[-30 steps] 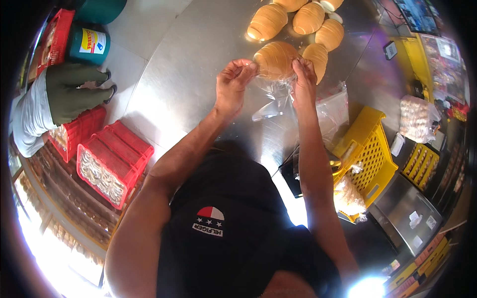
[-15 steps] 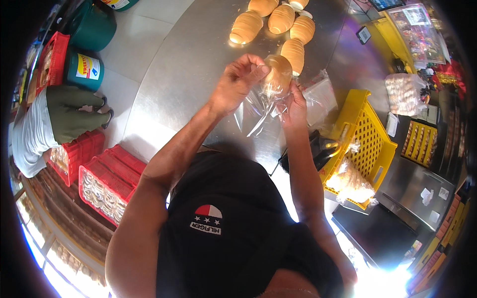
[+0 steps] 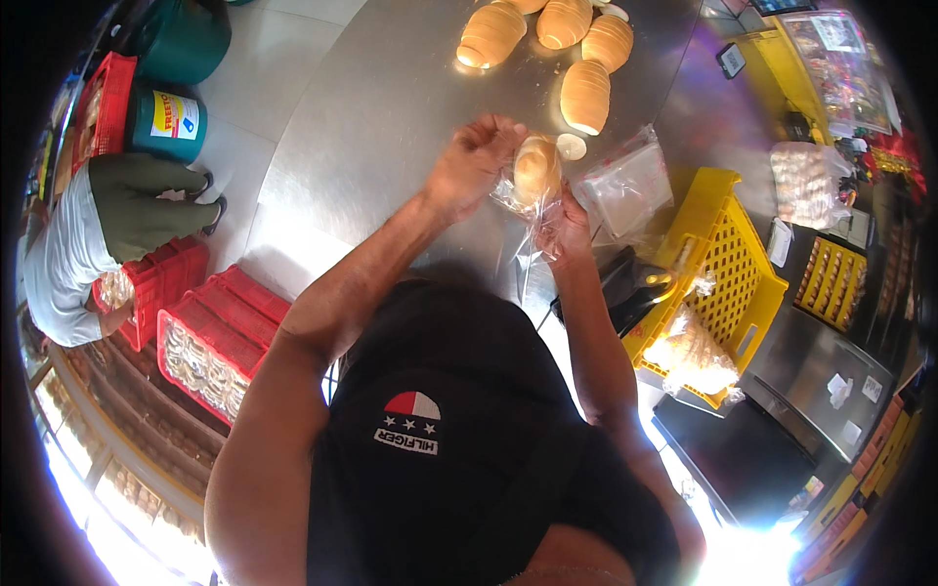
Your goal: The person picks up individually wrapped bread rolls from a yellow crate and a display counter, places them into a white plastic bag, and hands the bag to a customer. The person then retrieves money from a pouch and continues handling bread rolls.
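A ridged golden bread roll (image 3: 536, 174) sits inside a clear plastic bag (image 3: 532, 217) over the metal table's near part. My right hand (image 3: 567, 227) grips the bag along its lower right side, where the film hangs in loose folds. Closed fingers of my left hand (image 3: 477, 168) pinch at the bag's upper left edge, close to the roll's top. Just beyond lies another bread roll (image 3: 586, 97), with a small round white piece (image 3: 572, 146) by its near end. Several similar rolls (image 3: 491, 36) rest farther back. A stack of clear bags (image 3: 630, 186) lies right of my right hand.
The round-edged metal table (image 3: 342, 146) fills the middle. At right stands a yellow crate (image 3: 728, 254) holding bagged goods, beside a black bag (image 3: 625, 288). Red crates (image 3: 230, 317) and green buckets (image 3: 168, 127) are at left, where another person (image 3: 73, 244) bends over.
The bagged roll and both hands have come lower, nearer my body, and away from the rolls on the table. The other person's hand now shows at a red crate.
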{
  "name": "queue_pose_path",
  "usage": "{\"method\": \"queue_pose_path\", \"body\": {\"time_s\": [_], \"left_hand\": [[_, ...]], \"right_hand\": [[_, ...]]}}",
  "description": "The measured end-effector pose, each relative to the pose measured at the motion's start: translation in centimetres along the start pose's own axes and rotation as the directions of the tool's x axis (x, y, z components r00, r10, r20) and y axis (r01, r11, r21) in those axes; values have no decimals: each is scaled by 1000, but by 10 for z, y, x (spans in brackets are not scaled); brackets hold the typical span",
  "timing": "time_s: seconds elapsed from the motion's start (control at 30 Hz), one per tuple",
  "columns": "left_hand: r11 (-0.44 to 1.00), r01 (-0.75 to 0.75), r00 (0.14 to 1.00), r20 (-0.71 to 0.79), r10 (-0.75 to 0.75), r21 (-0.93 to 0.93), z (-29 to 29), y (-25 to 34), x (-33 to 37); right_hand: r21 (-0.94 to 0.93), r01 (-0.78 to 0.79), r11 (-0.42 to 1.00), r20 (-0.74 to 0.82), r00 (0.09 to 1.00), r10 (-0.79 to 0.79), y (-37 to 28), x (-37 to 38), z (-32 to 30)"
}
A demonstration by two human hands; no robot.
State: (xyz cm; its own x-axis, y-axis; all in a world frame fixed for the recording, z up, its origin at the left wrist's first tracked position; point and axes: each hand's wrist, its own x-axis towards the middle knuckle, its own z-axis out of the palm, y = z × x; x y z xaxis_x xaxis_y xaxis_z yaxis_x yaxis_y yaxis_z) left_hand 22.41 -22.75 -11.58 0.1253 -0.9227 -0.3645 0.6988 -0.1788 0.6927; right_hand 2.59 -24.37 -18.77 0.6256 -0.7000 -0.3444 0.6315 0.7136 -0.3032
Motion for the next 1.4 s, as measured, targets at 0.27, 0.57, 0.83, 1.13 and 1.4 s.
{"method": "queue_pose_path", "body": {"time_s": [0.27,0.57,0.83,1.13,1.4], "left_hand": [[980,110,983,-166,-82,165,-9,-28,-5],[672,-178,943,-70,325,719,-45,-74,-10],[988,26,992,-128,-6,153,-67,-80,-52],[491,-336,940,320,121,804,-77,-56,-56],[681,-109,644,574,-506,724,45,-67,-21]], "right_hand": [[-61,-121,991,-166,980,110,12,-15,-45],[-571,61,819,-32,995,-96,29,-27,-11],[-131,-176,976,67,980,186,42,-27,-51],[-2,-324,946,-126,939,321,43,-69,15],[-635,-7,772,92,992,84,5,-151,81]]}}
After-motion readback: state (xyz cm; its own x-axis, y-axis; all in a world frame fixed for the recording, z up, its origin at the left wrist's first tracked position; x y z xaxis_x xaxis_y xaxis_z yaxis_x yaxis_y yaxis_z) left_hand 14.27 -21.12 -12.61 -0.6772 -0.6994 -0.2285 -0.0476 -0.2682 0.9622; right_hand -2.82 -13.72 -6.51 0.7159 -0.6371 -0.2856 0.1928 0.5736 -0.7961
